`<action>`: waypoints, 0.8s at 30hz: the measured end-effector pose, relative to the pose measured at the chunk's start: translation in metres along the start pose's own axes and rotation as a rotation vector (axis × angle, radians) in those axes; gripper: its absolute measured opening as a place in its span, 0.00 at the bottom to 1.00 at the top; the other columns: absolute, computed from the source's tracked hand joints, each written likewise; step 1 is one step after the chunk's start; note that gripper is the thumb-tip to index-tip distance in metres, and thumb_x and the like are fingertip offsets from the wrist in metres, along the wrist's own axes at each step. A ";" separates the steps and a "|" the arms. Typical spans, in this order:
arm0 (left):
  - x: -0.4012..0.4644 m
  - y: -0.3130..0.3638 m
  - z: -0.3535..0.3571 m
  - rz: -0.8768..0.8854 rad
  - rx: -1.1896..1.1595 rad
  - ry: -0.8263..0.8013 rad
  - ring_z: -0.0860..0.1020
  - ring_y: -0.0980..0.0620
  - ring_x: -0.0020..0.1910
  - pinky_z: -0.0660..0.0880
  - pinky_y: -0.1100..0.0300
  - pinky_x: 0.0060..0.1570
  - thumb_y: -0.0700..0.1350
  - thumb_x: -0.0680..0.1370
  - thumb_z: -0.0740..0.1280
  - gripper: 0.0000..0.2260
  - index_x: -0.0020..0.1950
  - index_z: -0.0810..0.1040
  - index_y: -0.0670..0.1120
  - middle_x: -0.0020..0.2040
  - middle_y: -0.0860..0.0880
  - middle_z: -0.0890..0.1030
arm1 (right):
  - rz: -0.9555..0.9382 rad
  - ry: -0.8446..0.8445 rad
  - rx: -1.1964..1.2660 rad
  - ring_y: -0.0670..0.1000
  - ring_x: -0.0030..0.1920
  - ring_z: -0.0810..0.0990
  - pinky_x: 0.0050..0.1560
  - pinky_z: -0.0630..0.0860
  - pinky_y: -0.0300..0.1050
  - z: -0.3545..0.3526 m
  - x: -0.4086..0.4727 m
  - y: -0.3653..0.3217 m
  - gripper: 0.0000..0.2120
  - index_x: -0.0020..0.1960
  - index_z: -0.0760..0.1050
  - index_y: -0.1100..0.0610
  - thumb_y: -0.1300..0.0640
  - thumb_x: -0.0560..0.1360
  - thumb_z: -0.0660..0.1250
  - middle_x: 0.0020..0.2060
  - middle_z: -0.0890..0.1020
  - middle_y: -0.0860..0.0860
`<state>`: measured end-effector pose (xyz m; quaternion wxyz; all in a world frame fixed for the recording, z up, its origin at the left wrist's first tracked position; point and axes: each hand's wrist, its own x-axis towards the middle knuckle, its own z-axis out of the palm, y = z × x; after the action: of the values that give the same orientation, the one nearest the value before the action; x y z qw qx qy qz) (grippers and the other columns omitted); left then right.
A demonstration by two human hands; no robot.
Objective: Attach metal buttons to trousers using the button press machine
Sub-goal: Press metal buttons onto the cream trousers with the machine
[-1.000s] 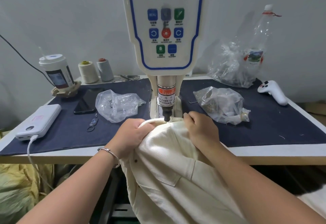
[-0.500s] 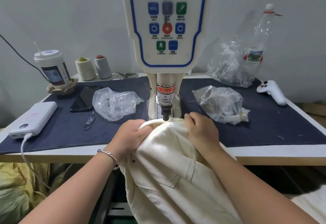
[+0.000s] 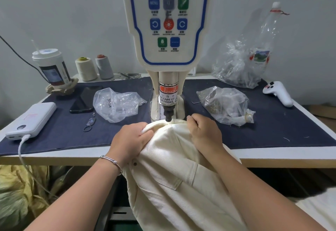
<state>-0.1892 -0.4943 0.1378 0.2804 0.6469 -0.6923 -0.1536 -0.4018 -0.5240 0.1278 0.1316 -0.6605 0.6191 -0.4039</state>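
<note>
The cream button press machine (image 3: pixel 168 30) stands at the table's middle, its black punch tip (image 3: pixel 168 115) just above the trousers' waistband. Cream trousers (image 3: pixel 174 172) hang over the table's front edge. My left hand (image 3: pixel 130 139) grips the waistband left of the punch. My right hand (image 3: pixel 203 132) grips the bunched fabric right of it. A dark metal button (image 3: pixel 135 163) shows on the fabric near my left wrist. The lower die is hidden under the cloth.
A dark blue mat (image 3: pixel 272 121) covers the table. On it: clear bags (image 3: pixel 116 103) (image 3: pixel 225 103), a phone (image 3: pixel 84 99), a power bank (image 3: pixel 31 118), a ring tool (image 3: pixel 89 124), a white controller (image 3: pixel 279 93). Behind: cup (image 3: pixel 51 67), thread spools (image 3: pixel 86 68), bottle (image 3: pixel 261 48).
Both hands keep their hold on the waistband under the punch. The view has tilted down slightly, so the machine's panel sits higher in frame.
</note>
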 end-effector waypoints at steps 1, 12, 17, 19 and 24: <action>0.000 -0.001 0.000 0.003 -0.002 0.001 0.73 0.46 0.36 0.71 0.50 0.38 0.56 0.70 0.56 0.14 0.33 0.68 0.46 0.30 0.50 0.74 | 0.001 -0.001 0.001 0.49 0.27 0.65 0.29 0.57 0.45 0.000 0.000 0.000 0.22 0.28 0.58 0.54 0.51 0.78 0.59 0.22 0.66 0.49; 0.006 -0.001 0.004 -0.032 -0.047 -0.050 0.70 0.49 0.33 0.67 0.53 0.35 0.56 0.68 0.57 0.14 0.31 0.69 0.46 0.29 0.51 0.72 | 0.050 -0.014 -0.021 0.49 0.29 0.64 0.31 0.59 0.45 0.000 0.000 -0.001 0.20 0.29 0.59 0.56 0.52 0.78 0.59 0.24 0.66 0.50; 0.005 -0.004 0.005 -0.017 -0.059 -0.045 0.68 0.50 0.31 0.65 0.54 0.34 0.56 0.68 0.58 0.13 0.29 0.66 0.48 0.27 0.52 0.70 | 0.055 -0.015 -0.033 0.50 0.29 0.65 0.31 0.59 0.46 0.001 0.000 -0.002 0.20 0.29 0.60 0.56 0.52 0.78 0.59 0.24 0.67 0.50; 0.007 -0.005 0.006 -0.012 -0.053 -0.042 0.69 0.50 0.32 0.66 0.54 0.34 0.56 0.68 0.58 0.13 0.30 0.68 0.47 0.28 0.51 0.71 | 0.055 -0.011 -0.035 0.49 0.28 0.65 0.30 0.59 0.46 0.001 0.001 -0.001 0.20 0.29 0.60 0.55 0.53 0.78 0.59 0.24 0.67 0.50; 0.008 -0.006 0.008 -0.027 -0.042 -0.039 0.68 0.51 0.32 0.64 0.55 0.33 0.56 0.68 0.57 0.14 0.31 0.67 0.47 0.28 0.52 0.71 | 0.062 -0.015 -0.029 0.49 0.28 0.64 0.31 0.59 0.46 0.002 0.001 -0.002 0.20 0.29 0.59 0.56 0.53 0.78 0.59 0.23 0.67 0.50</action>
<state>-0.1886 -0.5039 0.1296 0.2783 0.6472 -0.6853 -0.1845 -0.3993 -0.5253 0.1278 0.1392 -0.6456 0.6442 -0.3858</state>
